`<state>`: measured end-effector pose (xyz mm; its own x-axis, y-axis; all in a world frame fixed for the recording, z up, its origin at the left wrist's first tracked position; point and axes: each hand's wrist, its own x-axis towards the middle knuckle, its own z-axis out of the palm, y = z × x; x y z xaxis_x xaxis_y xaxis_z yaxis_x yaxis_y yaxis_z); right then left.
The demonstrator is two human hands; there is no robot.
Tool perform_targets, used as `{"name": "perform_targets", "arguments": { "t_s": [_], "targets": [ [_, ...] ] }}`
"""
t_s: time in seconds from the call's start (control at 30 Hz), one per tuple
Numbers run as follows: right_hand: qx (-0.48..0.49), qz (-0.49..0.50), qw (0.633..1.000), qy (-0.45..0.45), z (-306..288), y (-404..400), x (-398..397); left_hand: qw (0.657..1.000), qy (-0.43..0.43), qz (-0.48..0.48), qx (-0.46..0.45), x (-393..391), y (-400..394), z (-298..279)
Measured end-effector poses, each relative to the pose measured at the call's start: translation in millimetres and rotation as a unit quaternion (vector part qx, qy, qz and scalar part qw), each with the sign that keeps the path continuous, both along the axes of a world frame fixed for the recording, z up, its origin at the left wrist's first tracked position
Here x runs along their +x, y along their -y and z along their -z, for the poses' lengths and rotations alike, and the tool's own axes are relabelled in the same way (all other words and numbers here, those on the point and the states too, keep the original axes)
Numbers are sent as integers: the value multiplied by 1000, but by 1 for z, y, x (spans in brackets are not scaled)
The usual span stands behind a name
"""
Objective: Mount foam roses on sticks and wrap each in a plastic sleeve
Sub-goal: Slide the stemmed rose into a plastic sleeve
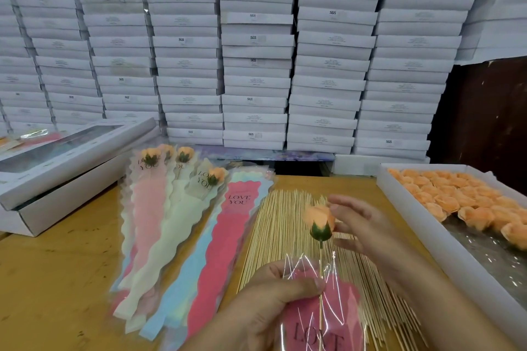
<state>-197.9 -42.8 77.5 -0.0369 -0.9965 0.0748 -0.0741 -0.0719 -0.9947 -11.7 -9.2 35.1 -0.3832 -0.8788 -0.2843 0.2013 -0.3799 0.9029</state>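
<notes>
At bench centre, my left hand (281, 291) pinches the mouth of a pink plastic sleeve (322, 313) together with the stick (321, 279) inside it, thumb on top, presumably to keep the opening steady while the stem goes down. The foam rose (320, 222) stands upright above the sleeve, not yet covered. My right hand (362, 225) sits just beside the bloom with fingers spread and loose; I cannot tell whether it touches the petals. Spare sticks (288, 236) lie fanned beneath, within reach. Loose roses fill the tray (405, 205) on my right. Finished wrapped roses (159, 179) lie left. Sleeves read "LOVE YOU"; stacked white boxes (256, 51) show "SGS"; smaller print is illegible.
</notes>
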Motion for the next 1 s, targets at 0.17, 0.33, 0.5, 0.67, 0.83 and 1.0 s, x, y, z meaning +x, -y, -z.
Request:
{"name": "perform_targets", "arguments": {
  "t_s": [0.17, 0.33, 0.5, 0.67, 0.83, 1.0],
  "targets": [
    [-30, -20, 999, -36, 1, -3, 2, 1000, 4, -6, -6, 0, 2, -1],
    [-44, -33, 997, -49, 9, -9, 5, 999, -27, -24, 0, 1, 2, -1],
    [-54, -34, 997, -49, 14, -10, 11, 998, -38, -44, 8, 2, 4, 2],
    [-46, -15, 997, -61, 19, -11, 12, 998, -33, -57, 5, 0, 3, 2],
    [-36, -14, 997, -68, 22, -14, 13, 998, -35, -56, -15, -2, 3, 3],
    [-19, -42, 998, -48, 20, -17, 15, 998, -46, -40, -23, 0, 6, 2]
  ]
}}
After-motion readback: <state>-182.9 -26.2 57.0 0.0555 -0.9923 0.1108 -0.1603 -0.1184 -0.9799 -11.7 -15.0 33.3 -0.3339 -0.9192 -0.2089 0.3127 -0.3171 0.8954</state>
